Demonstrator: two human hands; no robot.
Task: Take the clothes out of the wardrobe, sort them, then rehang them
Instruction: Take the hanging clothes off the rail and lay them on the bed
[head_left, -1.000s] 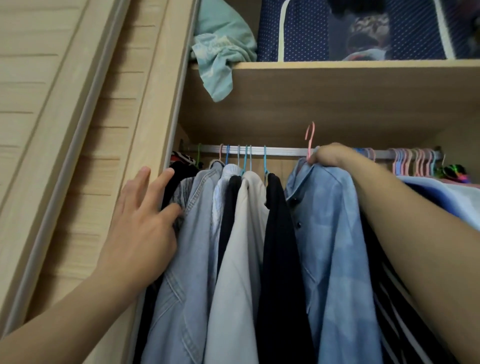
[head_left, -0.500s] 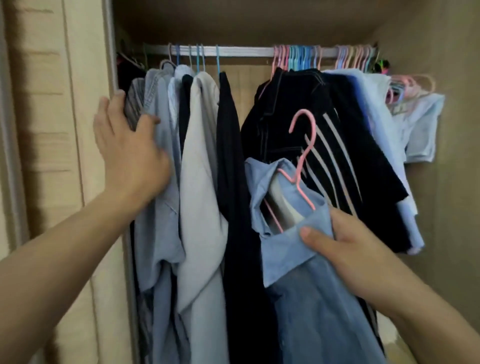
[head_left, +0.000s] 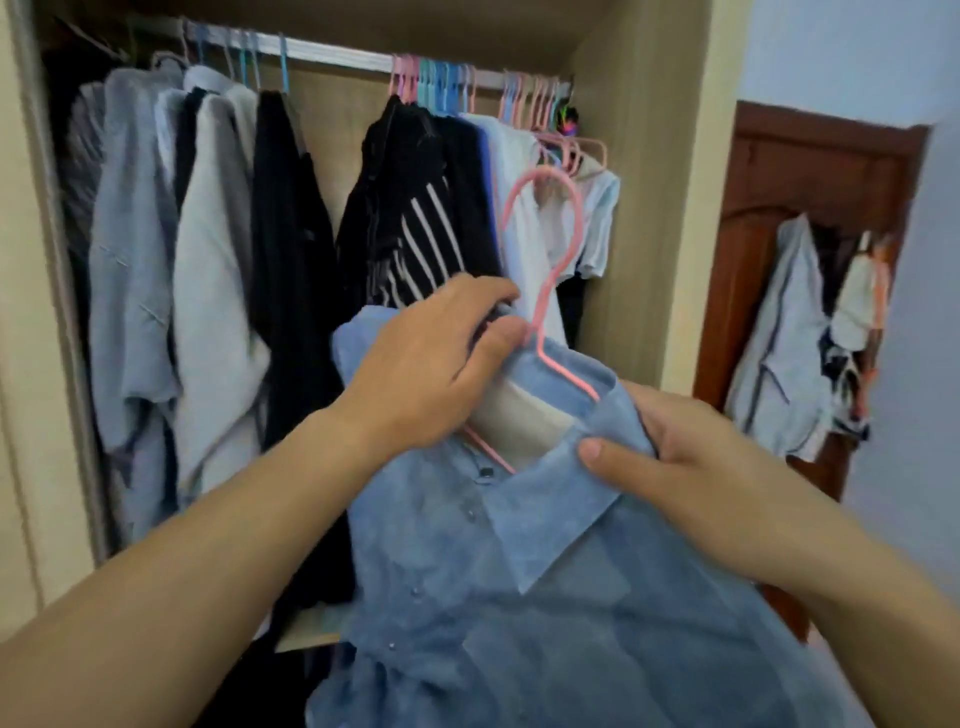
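A blue button shirt (head_left: 561, 613) on a pink hanger (head_left: 545, 270) is out of the wardrobe, held low in front of me. My left hand (head_left: 431, 364) grips the hanger's neck at the collar. My right hand (head_left: 670, 447) pinches the shirt's collar and right shoulder. Behind them the wardrobe rail (head_left: 332, 54) carries a left group of pale blue, grey and black garments (head_left: 208, 270) and a right group with a black striped top (head_left: 415, 228) and light shirts (head_left: 582, 223).
Several pink and blue hangers (head_left: 452, 88) crowd the rail's right half. The wardrobe's right side panel (head_left: 654, 208) stands beside a brown wooden door (head_left: 769, 249), where more clothes (head_left: 800, 343) hang. A pale blue wall (head_left: 852, 57) is at the right.
My left hand left the hanging clothes at the left and came over to the pink hanger's neck. The blue shirt moved lower and to the right, away from the rail. My view turned right.
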